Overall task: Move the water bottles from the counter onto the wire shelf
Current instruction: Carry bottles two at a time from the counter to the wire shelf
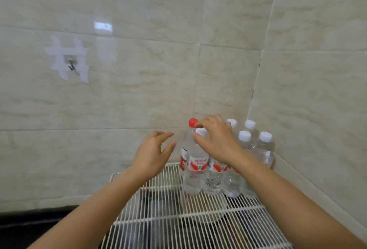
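Note:
Several clear water bottles with red-and-white labels stand upright in the far right corner of a white wire shelf (158,219). One at the back has a red cap (193,122); the others have white caps, such as one on the right (265,136). My right hand (216,139) sits over the front-left bottle (195,166), fingers curled round its white cap and neck. My left hand (153,154) hovers just left of that bottle, fingers spread, touching nothing.
Beige marble-look tiled walls meet in a corner right behind the bottles. A small hook under white tape strips (69,64) is stuck on the left wall. A dark counter (29,227) lies below the shelf at lower left.

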`<state>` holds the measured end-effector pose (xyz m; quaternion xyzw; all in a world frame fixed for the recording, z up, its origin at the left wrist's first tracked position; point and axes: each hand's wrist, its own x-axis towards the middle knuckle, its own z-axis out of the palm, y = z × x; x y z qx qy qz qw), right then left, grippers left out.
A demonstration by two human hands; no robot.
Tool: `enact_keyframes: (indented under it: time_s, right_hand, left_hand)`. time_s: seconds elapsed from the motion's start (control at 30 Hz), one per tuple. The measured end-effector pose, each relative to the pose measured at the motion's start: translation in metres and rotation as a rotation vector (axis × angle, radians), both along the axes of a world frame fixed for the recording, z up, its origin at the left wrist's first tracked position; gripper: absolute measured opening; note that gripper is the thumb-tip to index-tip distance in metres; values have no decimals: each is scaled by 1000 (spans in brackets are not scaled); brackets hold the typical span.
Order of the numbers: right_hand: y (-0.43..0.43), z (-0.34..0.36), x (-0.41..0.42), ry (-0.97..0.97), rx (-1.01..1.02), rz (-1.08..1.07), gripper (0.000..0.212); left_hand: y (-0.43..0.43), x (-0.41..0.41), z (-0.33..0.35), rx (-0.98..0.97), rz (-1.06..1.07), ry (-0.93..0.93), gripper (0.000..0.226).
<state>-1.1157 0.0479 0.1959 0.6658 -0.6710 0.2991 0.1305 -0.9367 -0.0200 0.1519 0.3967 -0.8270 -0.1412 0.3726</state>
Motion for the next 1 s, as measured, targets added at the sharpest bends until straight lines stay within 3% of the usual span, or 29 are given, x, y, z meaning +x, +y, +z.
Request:
enact_keyframes:
  time_s: [0.17, 0.4, 0.77, 1.0]
  right_hand:
    - [-30, -29, 94, -28, 57, 183, 30]
    - [-55, -94, 286, 10, 267, 416, 39]
    - [-11, -158, 619, 78, 497, 620, 47]
    - [15, -173, 783, 141, 605, 747, 51]
  left_hand:
    - [4, 107, -20, 56, 178, -33, 33]
    - [40, 305, -56, 128, 469, -97, 34]
    - [132, 622, -115, 284, 801, -373, 36]
    - [186, 771, -131, 409, 1010, -349, 45]
